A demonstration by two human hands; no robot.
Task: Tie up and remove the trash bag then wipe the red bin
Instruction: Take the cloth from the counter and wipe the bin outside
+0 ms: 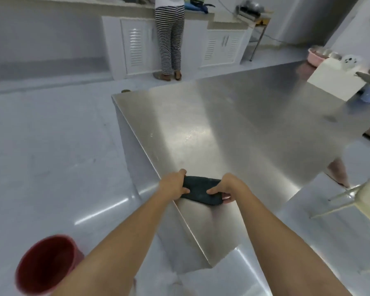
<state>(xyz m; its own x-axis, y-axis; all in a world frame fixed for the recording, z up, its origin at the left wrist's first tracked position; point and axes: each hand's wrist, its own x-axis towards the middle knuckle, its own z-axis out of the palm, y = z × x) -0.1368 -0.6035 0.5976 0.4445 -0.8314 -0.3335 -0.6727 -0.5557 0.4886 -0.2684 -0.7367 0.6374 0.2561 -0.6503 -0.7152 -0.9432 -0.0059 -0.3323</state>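
Note:
A dark folded cloth (202, 190) lies near the edge of the steel table (233, 124). My left hand (174, 184) grips its left end and my right hand (228, 188) grips its right end, thumbs on top. The red bin (45, 264) stands on the floor at the lower left, beside my left forearm, and its inside looks bare. No trash bag is in view.
A person in striped trousers (170, 39) stands at the far counter with white cabinets (137, 45). A white board (335, 80) and small items sit at the table's far right. A pale stool (363, 199) stands to the right. A pink basin (317, 55) sits beyond the table.

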